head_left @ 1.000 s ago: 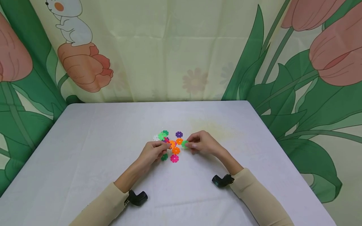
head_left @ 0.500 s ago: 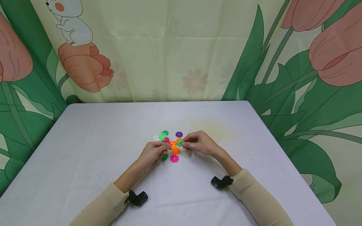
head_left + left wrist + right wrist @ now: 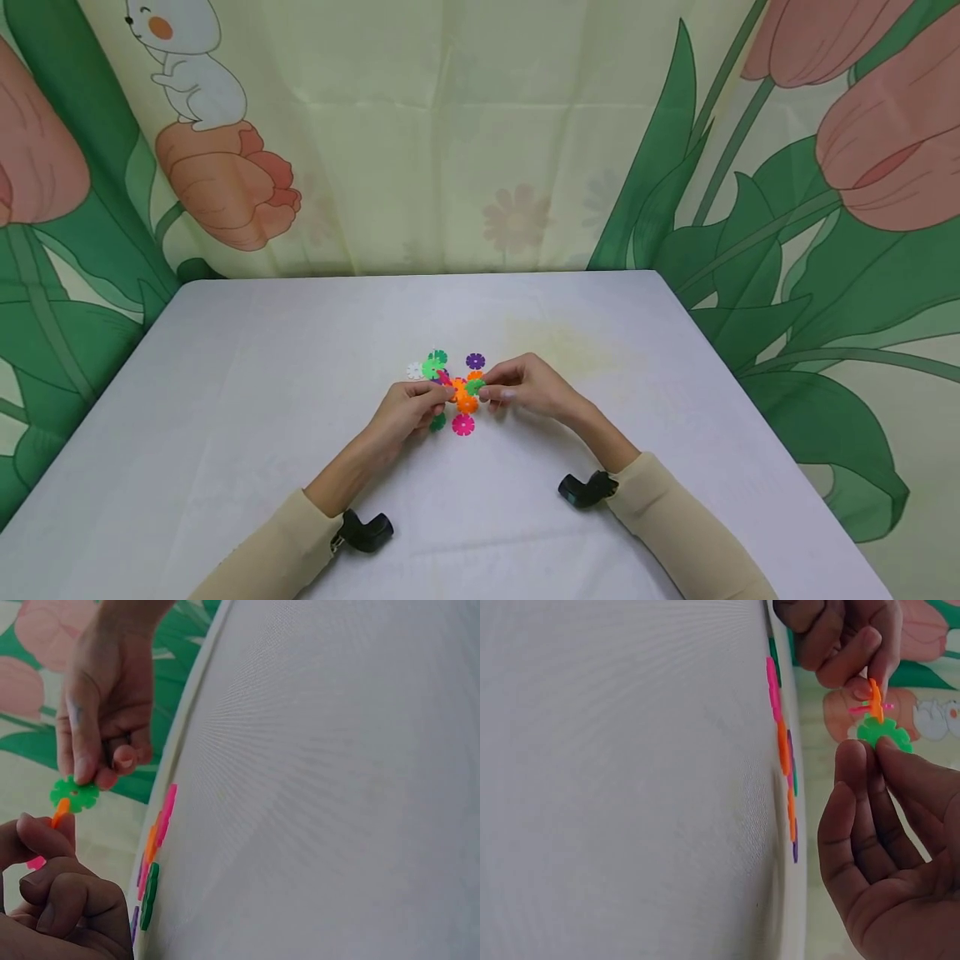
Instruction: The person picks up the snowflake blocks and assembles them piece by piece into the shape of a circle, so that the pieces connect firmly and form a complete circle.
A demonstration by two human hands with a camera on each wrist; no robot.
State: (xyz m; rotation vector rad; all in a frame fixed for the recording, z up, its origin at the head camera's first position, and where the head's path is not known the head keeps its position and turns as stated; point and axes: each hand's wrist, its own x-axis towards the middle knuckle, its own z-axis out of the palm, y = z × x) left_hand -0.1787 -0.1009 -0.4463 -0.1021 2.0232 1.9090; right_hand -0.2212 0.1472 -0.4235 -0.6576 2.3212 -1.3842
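In the head view my left hand [image 3: 405,412] and my right hand [image 3: 531,386] face each other just above the table. Between left thumb and fingers I pinch an orange notched snowflake disc [image 3: 876,701], with a pink disc [image 3: 859,709] beside it that looks joined on. My right thumb and fingers pinch a green snowflake disc [image 3: 73,793] by its edge. The green rim touches the orange disc, the two set crosswise; how deep the slots engage is unclear. In the head view, fingers partly cover these pieces.
Loose discs lie on the white-clothed table [image 3: 300,333] around the hands: a purple one [image 3: 475,361], a pink one [image 3: 462,425], a dark green one [image 3: 438,422], a white one [image 3: 414,370], light green ones [image 3: 432,367] and orange ones [image 3: 467,404]. A printed curtain [image 3: 450,167] hangs behind.
My right hand has moved slightly left, bringing the green disc from beside the orange disc up against it. My left hand has stayed nearly still.
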